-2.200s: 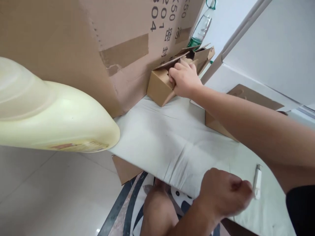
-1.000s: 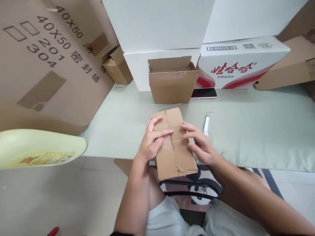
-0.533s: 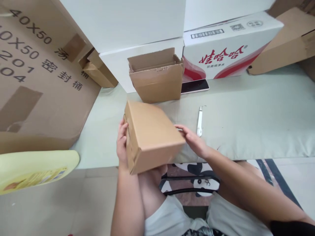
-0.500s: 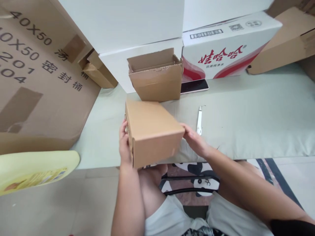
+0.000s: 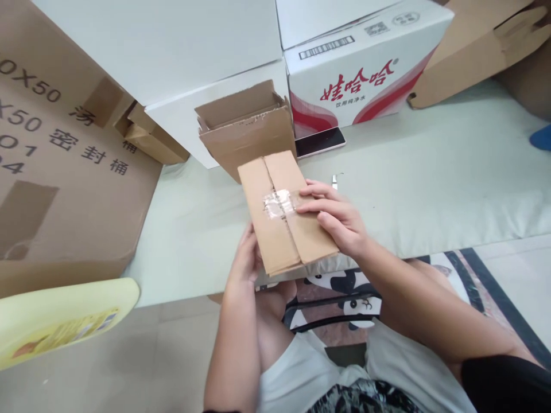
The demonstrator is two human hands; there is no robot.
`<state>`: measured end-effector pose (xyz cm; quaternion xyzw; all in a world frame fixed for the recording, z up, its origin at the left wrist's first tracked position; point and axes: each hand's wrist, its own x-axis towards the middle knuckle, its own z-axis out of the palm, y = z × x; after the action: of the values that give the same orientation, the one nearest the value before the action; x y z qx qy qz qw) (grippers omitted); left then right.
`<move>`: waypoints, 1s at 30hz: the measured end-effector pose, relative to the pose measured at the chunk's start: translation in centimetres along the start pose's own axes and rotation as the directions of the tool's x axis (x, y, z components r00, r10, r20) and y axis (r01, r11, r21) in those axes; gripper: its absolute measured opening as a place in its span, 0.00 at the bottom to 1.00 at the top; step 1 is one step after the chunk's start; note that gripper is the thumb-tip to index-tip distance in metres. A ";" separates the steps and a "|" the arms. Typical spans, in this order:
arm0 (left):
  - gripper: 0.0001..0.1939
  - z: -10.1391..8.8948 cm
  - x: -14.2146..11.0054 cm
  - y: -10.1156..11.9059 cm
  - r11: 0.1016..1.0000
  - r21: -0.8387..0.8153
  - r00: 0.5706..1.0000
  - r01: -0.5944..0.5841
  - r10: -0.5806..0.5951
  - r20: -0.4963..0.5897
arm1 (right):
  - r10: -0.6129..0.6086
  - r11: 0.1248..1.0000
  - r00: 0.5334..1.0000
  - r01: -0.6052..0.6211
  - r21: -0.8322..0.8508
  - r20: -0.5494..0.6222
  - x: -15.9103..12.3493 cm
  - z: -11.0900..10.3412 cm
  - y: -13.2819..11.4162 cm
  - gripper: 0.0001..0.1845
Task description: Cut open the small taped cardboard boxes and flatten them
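A small closed cardboard box (image 5: 278,238) is held tilted above the green-covered surface, its seam and clear tape (image 5: 279,204) facing me. My left hand (image 5: 247,255) grips the box's lower left side, with some fingers hidden behind it. Across the right flap lies my right hand (image 5: 338,218), fingers stretched out and spread, fingertips at the tape's right end. Behind my right hand, a slim white tool (image 5: 334,182) shows only its tip. An open cardboard box (image 5: 253,137) stands just beyond the held one.
A dark-screened phone (image 5: 321,142) lies before a white carton with red lettering (image 5: 357,86). Large brown cartons (image 5: 86,189) stand at left, another (image 5: 469,57) at back right. A pale yellow container (image 5: 69,315) juts in at lower left. The green surface's (image 5: 181,252) front edge runs above my lap.
The box has been turned so its taped seam faces me. My right hand has moved from its right corner onto the top flap. The view has shifted right.
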<state>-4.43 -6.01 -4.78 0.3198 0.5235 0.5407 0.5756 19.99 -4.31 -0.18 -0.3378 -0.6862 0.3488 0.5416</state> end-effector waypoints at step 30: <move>0.31 1.5 -0.4 -1.0 0.900 0.159 0.914 -0.405 0.393 0.102 | 0.669 0.739 0.718 -0.616 0.272 -0.192 1.5 -3.3 4.8 0.23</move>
<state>-2.67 -6.34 -5.24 0.4881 0.4732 0.5872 0.4393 23.36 -0.14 -2.89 -0.5480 -0.4062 0.5281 0.5057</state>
